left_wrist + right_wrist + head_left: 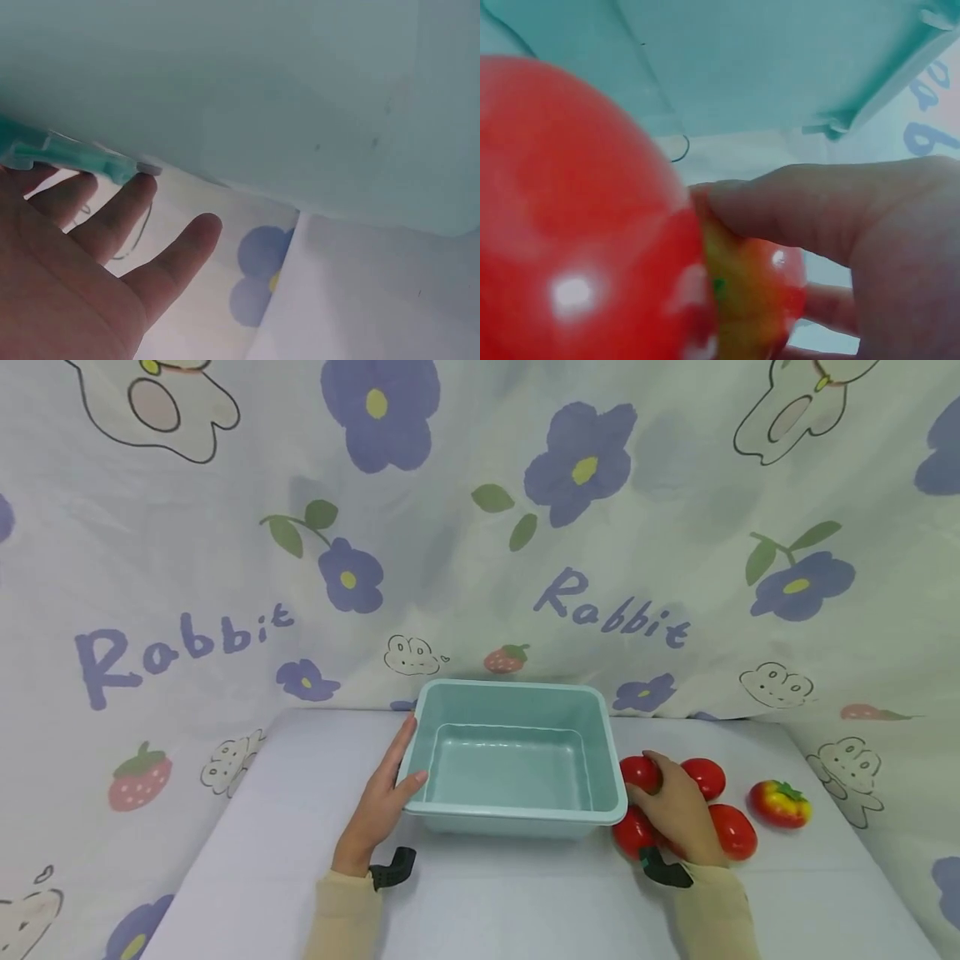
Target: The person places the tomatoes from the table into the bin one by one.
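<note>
My right hand (677, 810) covers part of the tomato cluster: four red tomatoes show around it, and I cannot tell whether more lie beneath. Its fingers curl over the rear-left tomato (640, 772), just beside the tub's right wall. In the right wrist view a near tomato (577, 225) fills most of the picture, blurred, and my thumb (802, 206) presses a partly hidden fruit behind it; the grip itself is not fully visible. The left wrist view shows only the tub's outer wall, out of focus, with my fingers (120, 217) straight under its rim.

My left hand (382, 797) lies flat against the tub's left wall, thumb on the front-left corner of the rim, fingers straight. The tub (517, 814) stands at the middle of the bench, towards the rear edge, empty. A fifth tomato (780, 803), yellow-red, sits apart near the right edge.

Open bench (487, 902) lies in front of the tub and to its left. The cloth backdrop (480, 527) closes the rear and both sides.
</note>
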`<action>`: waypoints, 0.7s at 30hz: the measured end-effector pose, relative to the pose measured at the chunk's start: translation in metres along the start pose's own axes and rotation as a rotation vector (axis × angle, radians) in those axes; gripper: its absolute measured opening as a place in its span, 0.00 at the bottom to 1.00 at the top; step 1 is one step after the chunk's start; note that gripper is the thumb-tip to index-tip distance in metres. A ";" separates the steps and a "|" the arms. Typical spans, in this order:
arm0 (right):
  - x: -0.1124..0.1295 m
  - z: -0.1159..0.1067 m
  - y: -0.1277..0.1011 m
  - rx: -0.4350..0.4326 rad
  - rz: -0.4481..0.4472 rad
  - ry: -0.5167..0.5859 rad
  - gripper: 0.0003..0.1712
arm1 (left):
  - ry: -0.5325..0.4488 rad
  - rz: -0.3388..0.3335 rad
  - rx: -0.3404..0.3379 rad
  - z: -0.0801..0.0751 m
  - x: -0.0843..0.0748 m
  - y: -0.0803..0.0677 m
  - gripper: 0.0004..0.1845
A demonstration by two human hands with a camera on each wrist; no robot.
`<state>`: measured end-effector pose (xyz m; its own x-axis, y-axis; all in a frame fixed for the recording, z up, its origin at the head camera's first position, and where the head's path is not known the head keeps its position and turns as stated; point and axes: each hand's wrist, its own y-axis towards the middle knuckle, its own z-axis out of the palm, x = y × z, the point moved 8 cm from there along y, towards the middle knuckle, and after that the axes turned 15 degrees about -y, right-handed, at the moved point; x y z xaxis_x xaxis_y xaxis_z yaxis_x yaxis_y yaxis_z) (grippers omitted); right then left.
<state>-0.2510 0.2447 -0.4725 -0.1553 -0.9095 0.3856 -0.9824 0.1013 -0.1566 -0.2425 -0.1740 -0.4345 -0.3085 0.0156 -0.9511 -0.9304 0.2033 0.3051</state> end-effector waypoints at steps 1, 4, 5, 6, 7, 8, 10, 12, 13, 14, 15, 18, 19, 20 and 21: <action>0.000 -0.002 -0.001 -0.002 0.007 0.013 0.57 | -0.004 -0.003 -0.004 0.000 0.000 0.000 0.40; 0.001 -0.007 -0.005 -0.013 0.024 0.045 0.58 | -0.026 -0.007 -0.013 0.000 0.000 -0.001 0.41; 0.002 -0.009 -0.006 -0.026 0.027 0.048 0.58 | -0.033 -0.009 -0.014 0.001 0.000 -0.001 0.41; 0.002 -0.012 -0.007 -0.042 0.025 0.051 0.57 | -0.039 -0.012 -0.016 0.001 0.000 -0.001 0.42; 0.002 -0.014 -0.009 -0.059 0.026 0.057 0.57 | -0.044 -0.014 -0.017 0.002 0.000 -0.001 0.43; 0.003 -0.016 -0.010 -0.074 0.020 0.061 0.57 | -0.050 -0.012 -0.017 0.003 0.000 -0.001 0.43; 0.005 -0.022 -0.013 -0.116 0.005 0.068 0.55 | -0.052 -0.012 -0.019 0.004 0.000 -0.001 0.43; 0.008 -0.027 -0.017 -0.149 -0.007 0.080 0.54 | -0.055 -0.017 -0.019 0.004 0.001 -0.001 0.43; 0.009 -0.029 -0.018 -0.165 -0.012 0.089 0.54 | -0.054 -0.018 -0.019 0.004 0.002 0.000 0.42; 0.010 -0.032 -0.020 -0.184 -0.017 0.094 0.53 | -0.054 -0.022 -0.019 0.004 0.003 0.000 0.42; 0.012 -0.034 -0.022 -0.206 -0.019 0.101 0.53 | -0.053 -0.026 -0.019 0.004 0.003 0.000 0.42; 0.017 -0.041 -0.028 -0.268 -0.026 0.120 0.52 | -0.051 -0.039 -0.021 0.003 0.005 0.000 0.40; 0.019 -0.043 -0.030 -0.292 -0.029 0.125 0.51 | -0.049 -0.040 -0.022 0.003 0.005 -0.001 0.40; 0.020 -0.045 -0.032 -0.315 -0.030 0.129 0.51 | -0.049 -0.044 -0.023 0.002 0.005 -0.001 0.40; 0.022 -0.046 -0.033 -0.337 -0.032 0.137 0.50 | -0.049 -0.045 -0.023 0.002 0.005 -0.001 0.40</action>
<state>-0.2264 0.2398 -0.4165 -0.1140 -0.8543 0.5071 -0.9624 0.2217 0.1571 -0.2426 -0.1719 -0.4395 -0.2571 0.0546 -0.9648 -0.9475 0.1822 0.2628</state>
